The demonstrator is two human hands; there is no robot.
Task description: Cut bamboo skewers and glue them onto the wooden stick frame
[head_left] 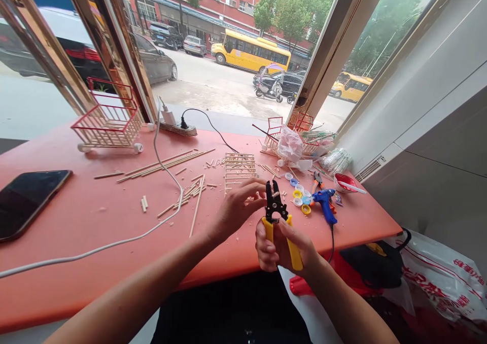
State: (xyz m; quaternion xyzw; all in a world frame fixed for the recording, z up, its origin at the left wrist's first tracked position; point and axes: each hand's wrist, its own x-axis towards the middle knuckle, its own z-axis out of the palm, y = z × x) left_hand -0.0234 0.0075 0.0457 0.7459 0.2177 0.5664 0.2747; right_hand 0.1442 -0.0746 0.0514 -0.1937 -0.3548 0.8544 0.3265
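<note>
My right hand (283,242) is wrapped around the yellow handles of a pair of wire strippers (273,202), whose black jaws point up and stand partly apart. Between the jaws shows the pale end of a short wooden stick (276,195). My left hand (238,207) is closed just left of the jaws, fingertips pinched on the stick, most of which they hide. Behind that hand, a small frame of wooden sticks (239,165) lies on the pink table (125,278). Loose wooden sticks (163,166) and cut pieces are scattered to its left.
A small stick-built cart (110,123) stands at the back left, near a phone (30,199). A white cable (125,240) crosses the table. Bottle caps (297,194), a blue glue gun (325,204) and a red bowl (345,182) lie right. Windows border the back edge.
</note>
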